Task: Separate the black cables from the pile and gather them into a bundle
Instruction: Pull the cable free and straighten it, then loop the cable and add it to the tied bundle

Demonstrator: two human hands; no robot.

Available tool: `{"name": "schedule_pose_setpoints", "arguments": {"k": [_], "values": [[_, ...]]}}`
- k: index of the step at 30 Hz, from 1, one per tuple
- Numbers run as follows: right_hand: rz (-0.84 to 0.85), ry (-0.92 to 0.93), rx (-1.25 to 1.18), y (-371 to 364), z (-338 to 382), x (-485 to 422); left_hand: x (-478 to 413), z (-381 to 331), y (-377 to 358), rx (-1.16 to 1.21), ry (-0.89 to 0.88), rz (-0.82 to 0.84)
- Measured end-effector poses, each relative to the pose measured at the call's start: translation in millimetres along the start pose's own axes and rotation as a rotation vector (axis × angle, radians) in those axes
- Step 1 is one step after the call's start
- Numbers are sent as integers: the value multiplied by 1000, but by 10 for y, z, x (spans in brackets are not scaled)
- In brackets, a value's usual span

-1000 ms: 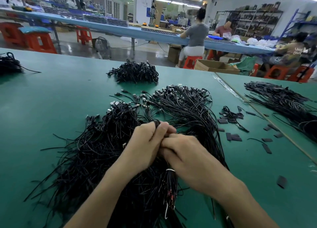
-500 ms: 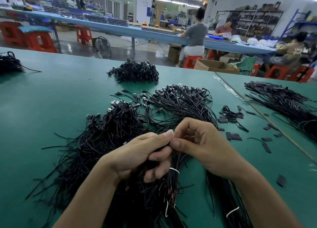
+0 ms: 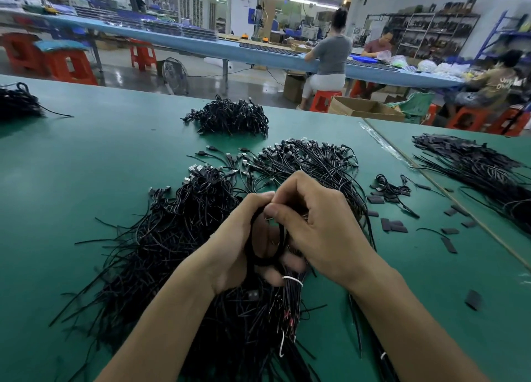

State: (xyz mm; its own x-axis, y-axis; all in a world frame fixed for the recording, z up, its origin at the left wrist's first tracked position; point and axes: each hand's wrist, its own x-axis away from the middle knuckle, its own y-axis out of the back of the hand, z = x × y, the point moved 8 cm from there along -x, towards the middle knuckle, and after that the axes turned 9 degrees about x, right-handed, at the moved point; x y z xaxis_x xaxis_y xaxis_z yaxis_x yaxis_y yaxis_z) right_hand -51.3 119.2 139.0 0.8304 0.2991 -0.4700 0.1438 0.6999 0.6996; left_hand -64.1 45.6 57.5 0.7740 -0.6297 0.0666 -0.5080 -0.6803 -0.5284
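Over the green table (image 3: 86, 166), my left grip (image 3: 238, 246) curls round a cable bundle (image 3: 291, 298). My right grip (image 3: 321, 232) pinches it too.

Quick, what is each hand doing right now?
Left hand: grips a looped bunch of thin black cables.
Right hand: pinches the same bunch of cables.

the main cable pile (image 3: 172, 238) sits at the table's (image 3: 86, 163) near edge; my left hand (image 3: 230, 252) and right hand (image 3: 324, 232) hold a bundle (image 3: 291, 298) over it. a smaller heap (image 3: 230, 120) lies behind, near the far edge, another heap (image 3: 17, 103) at the left edge, scattered pieces (image 3: 395, 226) to the right.
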Motion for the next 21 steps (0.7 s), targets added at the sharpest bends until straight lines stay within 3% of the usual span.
{"name": "schedule_pose_setpoints", "arguments": {"k": [4, 7, 9, 13, 16, 21], "values": [[-41, -28, -15, -4, -102, -57, 3, -45, 229, -101, -78, -243], [-105, -222, -134, -8, -387, -19, 67, -186, 432, -119, -205, -423], [29, -362, -95, -174, -600, 70, 122, -287, 531, -57, -311, -513], [458, -387, 340, -754, -785, 343, 171, -365, 570, 49, -475, -590], [438, -394, 505, -932, -763, 412, 189, -373, 579, 48, -523, -612], [466, -494, 557, -1035, -827, 430, 180, -398, 516, -22, -561, -559]]}}
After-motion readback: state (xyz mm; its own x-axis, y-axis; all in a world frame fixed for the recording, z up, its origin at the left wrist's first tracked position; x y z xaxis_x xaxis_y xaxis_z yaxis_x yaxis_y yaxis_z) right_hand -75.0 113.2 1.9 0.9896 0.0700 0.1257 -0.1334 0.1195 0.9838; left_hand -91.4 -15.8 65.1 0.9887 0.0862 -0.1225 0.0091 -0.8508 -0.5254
